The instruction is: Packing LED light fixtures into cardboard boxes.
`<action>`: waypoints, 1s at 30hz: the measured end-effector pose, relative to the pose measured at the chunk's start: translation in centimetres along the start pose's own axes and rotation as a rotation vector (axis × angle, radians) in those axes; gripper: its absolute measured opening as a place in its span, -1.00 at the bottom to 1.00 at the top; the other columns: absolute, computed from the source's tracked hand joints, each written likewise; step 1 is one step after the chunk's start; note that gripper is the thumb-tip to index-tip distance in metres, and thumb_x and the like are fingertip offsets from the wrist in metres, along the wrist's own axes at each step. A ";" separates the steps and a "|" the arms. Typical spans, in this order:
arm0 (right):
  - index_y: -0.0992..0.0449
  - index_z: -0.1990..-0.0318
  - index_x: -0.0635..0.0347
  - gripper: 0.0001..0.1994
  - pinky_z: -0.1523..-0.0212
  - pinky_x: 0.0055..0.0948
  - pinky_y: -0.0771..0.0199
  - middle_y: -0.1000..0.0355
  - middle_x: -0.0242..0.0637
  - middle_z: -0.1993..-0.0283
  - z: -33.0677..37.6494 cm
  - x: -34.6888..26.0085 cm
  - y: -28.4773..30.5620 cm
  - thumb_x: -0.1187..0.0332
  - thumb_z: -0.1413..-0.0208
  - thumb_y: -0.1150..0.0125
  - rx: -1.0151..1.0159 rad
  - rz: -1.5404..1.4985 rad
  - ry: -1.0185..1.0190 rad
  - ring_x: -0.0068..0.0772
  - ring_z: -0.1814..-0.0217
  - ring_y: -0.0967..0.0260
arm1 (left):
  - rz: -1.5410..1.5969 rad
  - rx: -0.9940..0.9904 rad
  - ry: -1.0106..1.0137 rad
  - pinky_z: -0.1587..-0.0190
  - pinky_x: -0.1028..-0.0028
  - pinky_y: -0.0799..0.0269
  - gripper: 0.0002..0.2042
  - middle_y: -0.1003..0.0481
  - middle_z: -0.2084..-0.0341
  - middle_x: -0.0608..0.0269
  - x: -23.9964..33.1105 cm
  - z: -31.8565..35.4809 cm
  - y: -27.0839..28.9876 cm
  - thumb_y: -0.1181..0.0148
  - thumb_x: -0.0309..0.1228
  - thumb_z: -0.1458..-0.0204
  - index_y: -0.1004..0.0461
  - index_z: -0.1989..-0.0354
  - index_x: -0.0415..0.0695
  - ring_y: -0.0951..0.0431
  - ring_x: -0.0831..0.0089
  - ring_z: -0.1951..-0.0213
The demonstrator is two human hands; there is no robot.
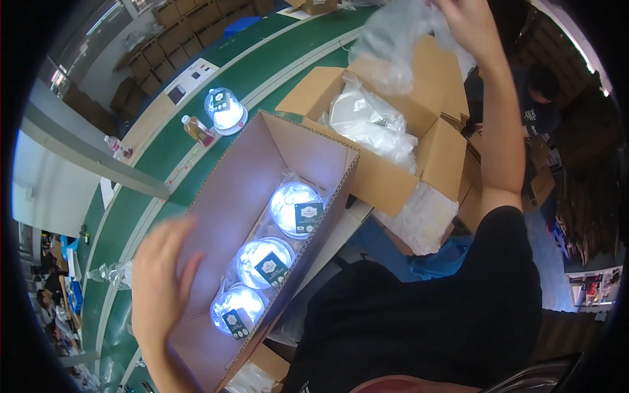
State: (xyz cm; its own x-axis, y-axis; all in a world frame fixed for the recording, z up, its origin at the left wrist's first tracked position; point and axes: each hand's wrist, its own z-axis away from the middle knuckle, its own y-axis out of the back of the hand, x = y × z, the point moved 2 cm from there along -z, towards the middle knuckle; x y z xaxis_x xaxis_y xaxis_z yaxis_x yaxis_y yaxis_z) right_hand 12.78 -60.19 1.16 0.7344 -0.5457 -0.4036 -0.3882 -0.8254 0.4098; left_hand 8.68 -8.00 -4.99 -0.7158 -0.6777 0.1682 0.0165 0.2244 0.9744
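Note:
A long open cardboard box (pixel 229 164) lies slantwise in front of me. In its bottom stand three lit glass globes, a far one (pixel 295 208), a middle one (pixel 257 263) and a near one (pixel 237 309), each with a dark green tag and some plastic film around it. Over the box's left side hovers my left hand (pixel 160 268), slightly blurred, thumb apart from the fingers, holding nothing. My right hand (pixel 462 23), cut off by the top edge, is raised at the far right with its fingers closed on a transparent plastic bag (pixel 393 46), which hangs above a second carton.
That second carton (pixel 373 173), flaps open, holds white plastic-wrapped items (pixel 367 118). On the green conveyor table (pixel 262 56) stand another lit dome (pixel 226 111) and a drink bottle (pixel 196 130). A grey post (pixel 98 147) crosses the left. A co-worker (pixel 540 98) is at the right.

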 end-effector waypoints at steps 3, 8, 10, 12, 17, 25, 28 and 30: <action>-0.52 0.25 0.34 -0.92 0.29 -0.53 -0.52 -0.54 -0.26 0.38 -3.8 -9.3 -10.0 0.53 -0.21 -0.10 -0.187 -0.089 0.196 -0.50 0.37 -0.50 | 0.166 0.372 -0.144 -0.28 0.22 -0.29 -0.26 -0.37 -0.23 -0.05 0.6 -5.9 -0.6 -0.42 -0.50 0.12 -0.26 -0.33 -0.16 -0.38 -0.02 -0.24; -0.47 0.25 0.30 -0.94 0.37 -0.42 -0.46 -0.50 -0.16 0.43 -6.1 -18.9 -17.2 0.48 -0.22 -0.16 -0.353 0.024 0.302 -0.25 0.43 -0.51 | 0.269 0.785 -0.359 -0.32 0.24 -0.23 0.02 -0.24 -0.31 -0.12 1.1 -13.1 0.5 -0.60 -0.30 0.35 -0.15 -0.39 -0.16 -0.29 -0.02 -0.30; -0.48 0.26 0.30 -0.89 0.41 -0.45 -0.44 -0.49 -0.19 0.45 -6.0 -20.0 -17.8 0.45 -0.20 -0.25 -0.327 -0.009 0.380 -0.34 0.47 -0.49 | 0.609 0.537 -0.314 -0.19 0.23 -0.37 -0.14 -0.37 -0.18 -0.10 1.4 -14.8 -0.4 -0.58 -0.32 0.31 -0.29 -0.26 -0.20 -0.45 0.02 -0.15; -0.48 0.28 0.29 -0.88 0.44 -0.51 -0.40 -0.49 -0.24 0.46 -6.0 -20.1 -18.0 0.45 -0.17 -0.30 -0.339 -0.034 0.325 -0.47 0.48 -0.45 | 0.533 0.515 -0.306 0.02 0.27 -0.50 -0.54 -0.56 0.13 -0.08 1.5 -13.8 -0.9 -0.38 -0.45 0.09 -0.48 -0.04 -0.22 -0.60 0.03 0.12; -0.49 0.39 0.28 -0.80 0.46 -0.72 -0.31 -0.41 -0.45 0.46 -5.0 -15.9 -15.4 0.49 -0.02 -0.48 -0.396 -0.202 -0.118 -0.75 0.41 -0.37 | 0.387 0.645 -0.238 0.12 0.28 -0.51 -0.66 -0.62 0.21 0.02 -0.8 -9.1 -0.4 -0.05 -0.65 -0.05 -0.53 -0.01 -0.19 -0.62 0.02 0.19; -0.33 0.39 0.08 -0.72 0.38 -0.73 -0.11 -0.22 -0.63 0.44 -1.3 -2.4 -10.0 0.38 -0.07 -0.43 -0.381 -0.025 -0.175 -0.83 0.39 -0.15 | 0.050 0.788 -0.021 -0.14 0.38 -0.40 -0.48 -0.61 0.11 0.01 -5.3 -1.1 1.7 0.15 -0.82 0.15 -0.53 -0.02 -0.28 -0.60 0.22 -0.01; -0.39 0.37 0.08 -0.76 0.44 -0.72 -0.18 -0.30 -0.63 0.49 2.1 5.2 -8.1 0.36 -0.07 -0.43 -0.318 0.014 -0.303 -0.83 0.44 -0.23 | 0.171 0.822 0.353 -0.11 0.41 -0.37 -0.68 -0.58 0.07 0.08 -8.8 4.0 1.5 0.05 -0.53 -0.22 -0.45 -0.08 -0.42 -0.54 0.34 0.02; -0.42 0.37 0.10 -0.80 0.46 -0.67 -0.25 -0.37 -0.59 0.48 6.1 11.0 -7.1 0.37 -0.09 -0.40 -0.350 -0.012 -0.506 -0.80 0.44 -0.30 | 0.458 0.857 0.486 -0.10 0.41 -0.37 -0.64 -0.55 0.03 0.09 -12.4 6.4 0.3 0.00 -0.41 -0.28 -0.41 -0.15 -0.39 -0.52 0.35 0.00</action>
State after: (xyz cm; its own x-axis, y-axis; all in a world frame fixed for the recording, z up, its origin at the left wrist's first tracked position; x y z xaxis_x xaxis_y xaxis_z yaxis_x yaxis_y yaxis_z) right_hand 20.16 -61.22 -11.20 0.3488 -0.6083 -0.7129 -0.1126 -0.7824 0.6125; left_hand 13.11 4.94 -7.70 -0.4098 -0.5677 0.7140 -0.4158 0.8130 0.4077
